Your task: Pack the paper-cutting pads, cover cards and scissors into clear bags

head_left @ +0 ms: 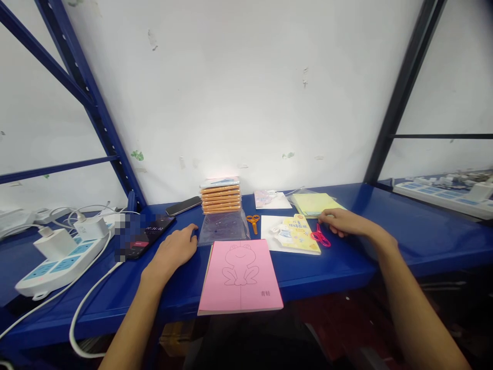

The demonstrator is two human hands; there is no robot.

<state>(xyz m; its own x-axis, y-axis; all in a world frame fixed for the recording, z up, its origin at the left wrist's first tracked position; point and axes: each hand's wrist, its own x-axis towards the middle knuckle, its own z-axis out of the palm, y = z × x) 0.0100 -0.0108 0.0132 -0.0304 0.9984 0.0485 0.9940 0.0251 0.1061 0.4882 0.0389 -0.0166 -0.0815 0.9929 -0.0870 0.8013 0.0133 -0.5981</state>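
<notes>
My left hand [179,246] lies on the blue table with its fingers loosely stretched and nothing in it. It rests between a lit phone [150,235] and a pink paper pad [242,277] printed with a frog outline. My right hand [341,222] is at the pink scissors [320,237], its fingertips closed at the blade end while the handles point toward me. Beside those scissors is a white and yellow booklet [298,235]. Orange scissors [253,223] lie between that booklet and a clear plastic sleeve [222,227].
A stack of orange-edged packs [221,198] stands near the wall, with a dark phone [184,205] to its left. Yellow paper sheets [314,203] and a printed card [271,199] lie at the back. A white power strip [63,264] with cables occupies the left.
</notes>
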